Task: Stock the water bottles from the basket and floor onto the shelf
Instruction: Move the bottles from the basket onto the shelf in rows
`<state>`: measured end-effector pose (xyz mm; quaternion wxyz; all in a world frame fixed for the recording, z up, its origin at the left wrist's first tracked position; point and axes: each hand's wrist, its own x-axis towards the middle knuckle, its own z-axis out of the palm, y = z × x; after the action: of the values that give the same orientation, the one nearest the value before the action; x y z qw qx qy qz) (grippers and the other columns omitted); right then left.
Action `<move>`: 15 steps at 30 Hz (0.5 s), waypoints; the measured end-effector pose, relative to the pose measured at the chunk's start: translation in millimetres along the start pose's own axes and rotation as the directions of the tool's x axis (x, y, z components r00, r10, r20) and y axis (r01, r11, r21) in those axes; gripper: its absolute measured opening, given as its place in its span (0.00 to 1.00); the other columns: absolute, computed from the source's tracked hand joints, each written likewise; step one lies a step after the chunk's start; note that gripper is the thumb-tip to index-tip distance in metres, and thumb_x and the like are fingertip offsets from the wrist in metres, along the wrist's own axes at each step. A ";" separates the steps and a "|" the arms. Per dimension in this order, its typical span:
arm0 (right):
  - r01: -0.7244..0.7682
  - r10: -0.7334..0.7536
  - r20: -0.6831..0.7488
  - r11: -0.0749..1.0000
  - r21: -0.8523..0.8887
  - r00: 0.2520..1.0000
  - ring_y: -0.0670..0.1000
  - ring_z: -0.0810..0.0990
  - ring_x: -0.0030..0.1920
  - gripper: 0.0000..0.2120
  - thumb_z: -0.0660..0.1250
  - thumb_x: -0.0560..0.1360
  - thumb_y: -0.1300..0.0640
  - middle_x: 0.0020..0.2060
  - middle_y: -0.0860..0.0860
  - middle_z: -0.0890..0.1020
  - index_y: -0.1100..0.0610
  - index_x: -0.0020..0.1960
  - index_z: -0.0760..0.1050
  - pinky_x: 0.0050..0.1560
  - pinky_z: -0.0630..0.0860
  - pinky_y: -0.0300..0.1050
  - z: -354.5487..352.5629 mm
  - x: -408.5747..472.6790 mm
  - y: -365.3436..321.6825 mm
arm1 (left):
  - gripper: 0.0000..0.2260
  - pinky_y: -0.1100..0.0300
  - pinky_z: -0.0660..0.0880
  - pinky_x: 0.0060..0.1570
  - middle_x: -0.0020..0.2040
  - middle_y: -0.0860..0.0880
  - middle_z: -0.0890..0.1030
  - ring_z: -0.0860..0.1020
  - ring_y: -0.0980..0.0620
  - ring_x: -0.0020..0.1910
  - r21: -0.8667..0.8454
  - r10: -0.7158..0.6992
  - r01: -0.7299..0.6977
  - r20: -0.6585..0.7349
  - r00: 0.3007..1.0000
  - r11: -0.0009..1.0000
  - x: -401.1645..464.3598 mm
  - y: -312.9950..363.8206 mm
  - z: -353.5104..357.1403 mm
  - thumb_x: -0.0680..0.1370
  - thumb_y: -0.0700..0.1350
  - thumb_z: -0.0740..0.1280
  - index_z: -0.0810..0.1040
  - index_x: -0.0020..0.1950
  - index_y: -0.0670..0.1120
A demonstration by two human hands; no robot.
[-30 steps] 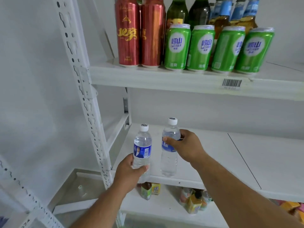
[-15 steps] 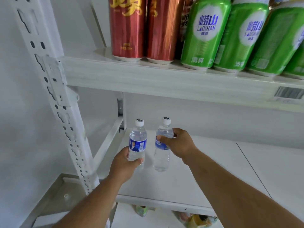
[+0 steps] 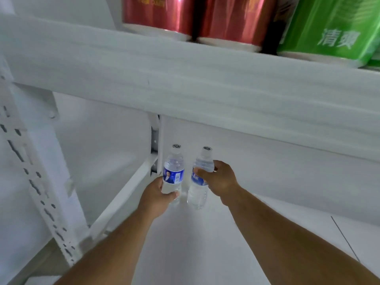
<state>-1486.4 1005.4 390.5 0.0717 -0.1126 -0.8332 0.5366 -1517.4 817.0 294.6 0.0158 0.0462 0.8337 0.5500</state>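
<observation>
Left hand [image 3: 157,199]: wrapped round the lower body of the left bottle [image 3: 173,174], fingers closed below the label.
Right hand [image 3: 219,181]: closed on the upper half of the right bottle [image 3: 199,182], thumb across the label.
Placement: both upright over the back left corner of the shelf [image 3: 205,243]; best seated flat, side by side, before letting go.
Writing: blue labels, lettering blurred, unreadable.
Above: red cans [image 3: 191,17]; green can [image 3: 329,27] reading 清爽.
</observation>
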 end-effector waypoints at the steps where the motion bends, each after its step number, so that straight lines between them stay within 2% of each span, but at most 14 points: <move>1: 0.012 -0.012 -0.007 1.000 -0.007 1.000 0.52 0.85 0.48 0.05 0.76 0.70 0.51 0.44 0.49 0.86 0.48 0.45 0.82 0.54 0.81 0.53 1.2 6.5 1.5 | 0.17 0.62 0.74 0.50 0.50 0.60 0.82 0.80 0.61 0.50 0.013 -0.001 0.001 -0.009 1.000 1.000 8.5 -3.1 2.2 0.69 0.47 0.76 0.76 0.53 0.60; 3: 0.028 -0.029 -0.018 0.999 -0.027 0.999 0.53 0.84 0.48 0.05 0.76 0.70 0.51 0.45 0.50 0.86 0.48 0.44 0.81 0.55 0.80 0.53 3.6 19.3 3.8 | 0.18 0.59 0.75 0.52 0.52 0.57 0.82 0.80 0.56 0.51 0.040 -0.008 0.009 -0.024 1.000 0.999 24.9 -8.9 5.5 0.69 0.48 0.76 0.76 0.55 0.57; 8: 0.029 -0.032 -0.041 0.998 -0.061 0.999 0.52 0.85 0.48 0.05 0.77 0.70 0.51 0.44 0.49 0.86 0.46 0.43 0.81 0.54 0.81 0.53 5.2 45.1 11.6 | 0.21 0.52 0.78 0.55 0.52 0.56 0.83 0.81 0.55 0.51 0.041 0.010 -0.008 -0.049 0.999 0.999 59.6 -19.1 15.3 0.66 0.52 0.76 0.77 0.57 0.54; 11: -0.024 0.022 -0.056 0.999 -0.029 0.998 0.53 0.85 0.49 0.11 0.77 0.69 0.49 0.46 0.50 0.86 0.52 0.48 0.83 0.52 0.80 0.51 5.0 57.2 17.4 | 0.19 0.54 0.77 0.53 0.51 0.55 0.83 0.81 0.55 0.50 0.050 0.021 -0.018 -0.061 0.998 0.999 72.8 -18.7 20.7 0.68 0.50 0.76 0.77 0.56 0.54; 13: -0.089 0.089 -0.047 0.996 0.000 0.995 0.53 0.84 0.51 0.16 0.77 0.69 0.47 0.50 0.53 0.86 0.54 0.52 0.83 0.54 0.80 0.50 6.6 63.5 18.5 | 0.18 0.58 0.75 0.50 0.48 0.56 0.83 0.81 0.56 0.50 0.050 0.034 -0.031 -0.065 0.997 0.998 78.4 -14.7 24.2 0.68 0.49 0.76 0.76 0.56 0.55; 15: -0.093 0.093 -0.013 0.996 0.013 0.996 0.51 0.82 0.52 0.19 0.76 0.71 0.49 0.56 0.55 0.84 0.57 0.58 0.82 0.57 0.78 0.48 7.1 68.0 16.8 | 0.17 0.61 0.72 0.48 0.46 0.59 0.81 0.78 0.59 0.49 0.051 0.035 -0.032 -0.065 0.997 0.998 82.2 -11.2 26.3 0.69 0.49 0.76 0.76 0.55 0.55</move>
<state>-1551.8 1023.9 372.2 0.0529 -0.1545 -0.8232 0.5437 -1597.8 844.5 275.9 -0.0220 0.0423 0.8465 0.5303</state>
